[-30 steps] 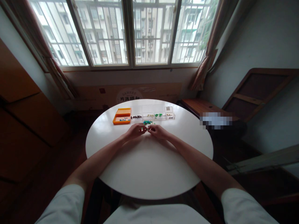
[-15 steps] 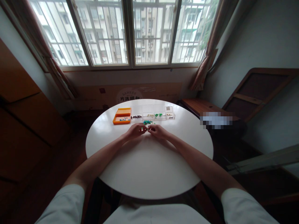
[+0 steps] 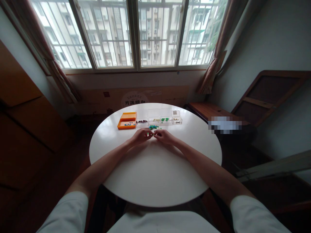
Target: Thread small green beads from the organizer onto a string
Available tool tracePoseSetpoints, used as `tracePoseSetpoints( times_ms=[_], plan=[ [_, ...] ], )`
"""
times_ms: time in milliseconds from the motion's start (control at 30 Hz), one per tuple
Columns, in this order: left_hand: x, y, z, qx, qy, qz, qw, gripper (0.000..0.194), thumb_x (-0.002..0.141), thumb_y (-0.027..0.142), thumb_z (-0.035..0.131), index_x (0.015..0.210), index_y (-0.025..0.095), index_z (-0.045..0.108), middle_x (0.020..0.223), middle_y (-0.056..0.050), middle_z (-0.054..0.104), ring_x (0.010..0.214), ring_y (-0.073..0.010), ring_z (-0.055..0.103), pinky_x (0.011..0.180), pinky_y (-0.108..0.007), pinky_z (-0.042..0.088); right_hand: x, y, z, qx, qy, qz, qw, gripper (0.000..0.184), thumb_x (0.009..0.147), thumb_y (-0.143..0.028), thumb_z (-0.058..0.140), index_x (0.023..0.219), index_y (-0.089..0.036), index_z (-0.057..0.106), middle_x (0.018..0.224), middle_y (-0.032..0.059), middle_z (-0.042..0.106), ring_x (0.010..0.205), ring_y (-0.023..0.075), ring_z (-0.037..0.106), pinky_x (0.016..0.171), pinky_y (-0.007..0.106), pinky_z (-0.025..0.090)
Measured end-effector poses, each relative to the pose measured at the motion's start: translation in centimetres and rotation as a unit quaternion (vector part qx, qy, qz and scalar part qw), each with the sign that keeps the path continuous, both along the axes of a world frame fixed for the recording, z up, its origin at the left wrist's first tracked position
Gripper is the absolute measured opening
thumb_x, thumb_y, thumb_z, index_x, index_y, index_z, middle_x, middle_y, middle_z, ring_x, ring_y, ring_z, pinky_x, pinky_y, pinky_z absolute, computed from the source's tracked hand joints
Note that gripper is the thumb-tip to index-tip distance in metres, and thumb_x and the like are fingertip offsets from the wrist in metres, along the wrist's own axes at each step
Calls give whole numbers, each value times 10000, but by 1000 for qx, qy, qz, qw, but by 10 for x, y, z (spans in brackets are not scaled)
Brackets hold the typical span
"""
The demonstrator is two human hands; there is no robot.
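Observation:
My left hand [image 3: 141, 136] and my right hand [image 3: 164, 136] meet fingertip to fingertip over the middle of the white round table [image 3: 155, 174]. Both are closed in a pinch on a tiny piece [image 3: 153, 135] that looks dark and green; its exact kind is too small to make out. Just beyond the fingers lies a loose pile of small blue and green pieces [image 3: 153, 127], partly hidden by my hands.
An orange box with its lid raised [image 3: 127, 127] stands at the back left, with a few blue pieces inside. Beside it, clear plastic boxes [image 3: 157, 123] hold dark, pale and green pieces. A wooden bench [image 3: 201, 108] stands behind the table's right side.
Almost nothing differs. Both hands keep their pinch at the same spot, with only a very slight shift of the fingers.

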State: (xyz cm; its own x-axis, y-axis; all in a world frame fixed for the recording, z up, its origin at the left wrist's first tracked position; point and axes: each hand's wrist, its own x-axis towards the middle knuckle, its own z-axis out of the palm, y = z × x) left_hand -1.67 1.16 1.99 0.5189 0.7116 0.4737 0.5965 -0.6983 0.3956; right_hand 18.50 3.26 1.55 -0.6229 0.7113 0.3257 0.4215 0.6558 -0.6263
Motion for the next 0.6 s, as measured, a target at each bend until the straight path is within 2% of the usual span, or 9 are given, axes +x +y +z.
tracePoseSetpoints(
  times_ms=[600],
  plan=[
    [0, 0, 0, -3, -6, -3, 1000, 141, 809, 194, 571, 858, 165, 699, 778, -23, 643, 606, -75, 552, 575, -174, 421, 0, 1, -1, 1, -2, -2, 1000, 182, 811, -244, 537, 845, -120, 667, 625, 11, 597, 586, 115, 509, 570, 217, 349]
  ],
)
